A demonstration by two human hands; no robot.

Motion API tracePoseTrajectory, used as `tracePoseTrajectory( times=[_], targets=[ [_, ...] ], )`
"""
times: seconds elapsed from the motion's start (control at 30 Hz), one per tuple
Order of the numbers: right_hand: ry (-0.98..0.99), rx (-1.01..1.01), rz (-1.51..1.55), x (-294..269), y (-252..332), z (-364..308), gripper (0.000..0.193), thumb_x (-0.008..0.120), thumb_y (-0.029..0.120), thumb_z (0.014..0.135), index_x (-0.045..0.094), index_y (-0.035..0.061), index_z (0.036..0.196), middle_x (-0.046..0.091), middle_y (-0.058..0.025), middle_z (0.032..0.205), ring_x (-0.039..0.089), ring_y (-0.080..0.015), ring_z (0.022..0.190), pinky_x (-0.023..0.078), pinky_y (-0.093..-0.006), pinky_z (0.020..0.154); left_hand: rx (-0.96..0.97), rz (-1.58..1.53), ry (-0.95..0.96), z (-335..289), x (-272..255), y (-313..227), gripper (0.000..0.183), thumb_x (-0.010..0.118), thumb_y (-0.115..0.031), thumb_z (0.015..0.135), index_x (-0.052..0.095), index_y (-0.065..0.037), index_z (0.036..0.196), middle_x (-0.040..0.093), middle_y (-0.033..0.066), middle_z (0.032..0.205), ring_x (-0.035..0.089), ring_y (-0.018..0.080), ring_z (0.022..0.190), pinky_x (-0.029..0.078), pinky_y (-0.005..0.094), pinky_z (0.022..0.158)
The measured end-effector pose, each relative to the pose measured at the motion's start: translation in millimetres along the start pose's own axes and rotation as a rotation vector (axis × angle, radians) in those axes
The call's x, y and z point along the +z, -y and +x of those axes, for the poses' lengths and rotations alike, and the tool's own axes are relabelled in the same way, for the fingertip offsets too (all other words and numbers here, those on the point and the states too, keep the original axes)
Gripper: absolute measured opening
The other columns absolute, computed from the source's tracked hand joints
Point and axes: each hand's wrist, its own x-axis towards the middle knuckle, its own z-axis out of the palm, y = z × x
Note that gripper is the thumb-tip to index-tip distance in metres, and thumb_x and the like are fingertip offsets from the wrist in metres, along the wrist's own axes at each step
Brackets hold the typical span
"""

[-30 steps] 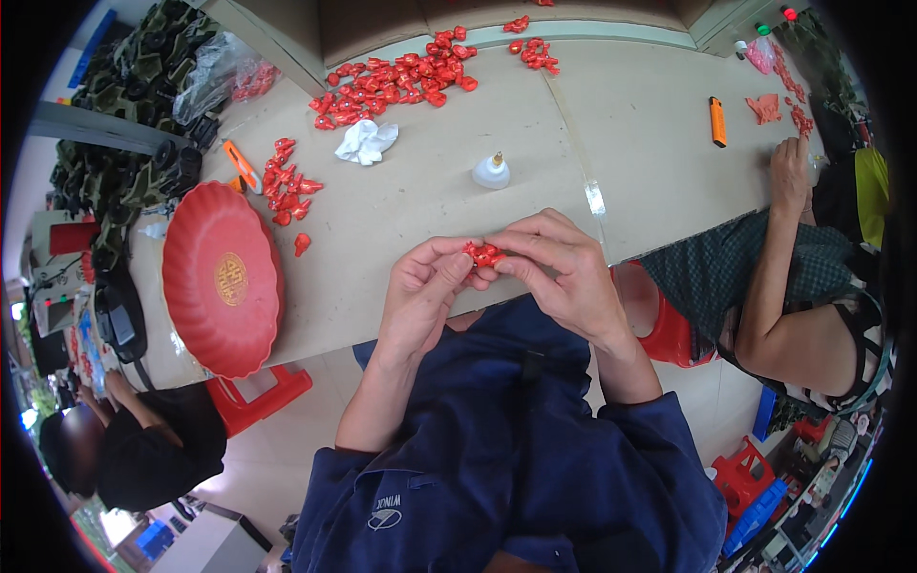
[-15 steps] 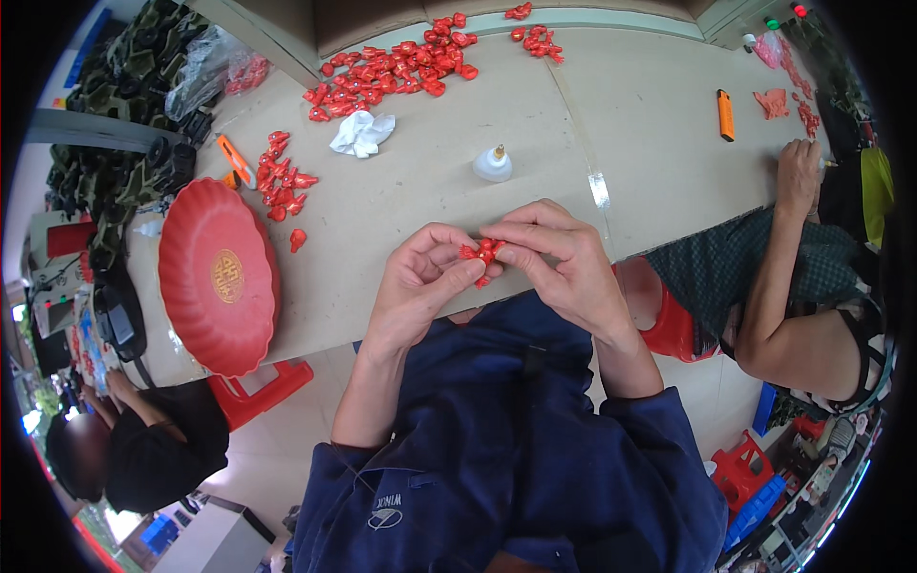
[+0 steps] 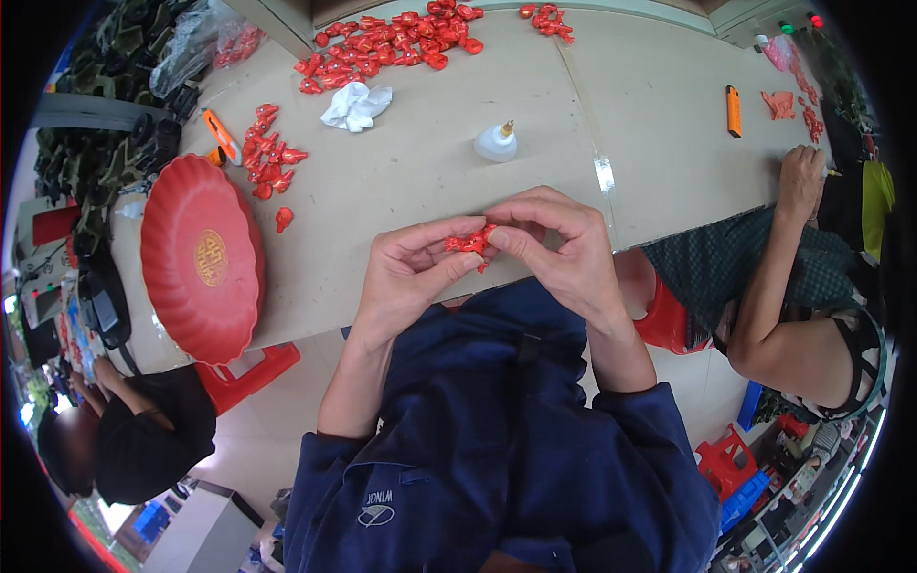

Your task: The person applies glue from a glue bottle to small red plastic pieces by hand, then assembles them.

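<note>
Between my hands, over the table's near edge, is a small red figurine. My left hand pinches it from the left with thumb and fingers. From the right, my right hand grips its other end between thumb and forefinger. The fingers hide part of its shape. Beyond my hands stands a small white squeeze bottle with a narrow brass-coloured tip. A crumpled white tissue lies farther back on the left.
A scalloped red tray stands at the left, near loose red figurines and an orange cutter. A big pile of red figurines lies at the back. Another orange cutter lies right, near a co-worker's arm.
Both hands still hold the red figurine, and it has turned slightly, tilting to the left. My left hand has shifted a little left. The whole view has shifted slightly.
</note>
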Motion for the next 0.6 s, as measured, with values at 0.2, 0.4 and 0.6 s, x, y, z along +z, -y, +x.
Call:
tracePoseTrajectory(
  times=[0.2,0.4,0.6],
  targets=[
    [0.029,-0.014,0.044,1,-7,1,0.012,0.063,0.003,0.079,0.065,-0.003,0.09,0.06,-0.0111,0.086,0.062,-0.0147,0.07,0.051,-0.0241,0.063,-0.007,-0.039,-0.014,1,-1,0,0.03,0.058,0.005,0.081,0.056,0.005,0.111,0.063,0.0142,0.097,0.063,0.0166,0.087,0.051,0.025,0.076],
    [-0.021,-0.02,0.057,5,-6,1,0.012,0.065,0.004,0.078,0.066,-0.0021,0.088,0.061,-0.0099,0.084,0.06,-0.0128,0.071,0.047,-0.0222,0.061,-0.054,-0.097,-0.014,0,-2,-2,0.029,0.057,0.003,0.083,0.054,0.005,0.112,0.063,0.0119,0.094,0.063,0.0163,0.086,0.051,0.0236,0.072],
    [-0.197,-0.038,-0.216,-11,-11,5,0.021,0.069,0.003,0.072,0.063,0.0004,0.093,0.061,-0.0052,0.087,0.054,-0.0092,0.075,0.039,-0.0205,0.06,0.031,0.277,-0.283,1,5,-6,0.029,0.062,-0.002,0.08,0.058,0.0,0.108,0.064,0.008,0.086,0.06,0.0105,0.073,0.049,0.0231,0.064]
  ],
)
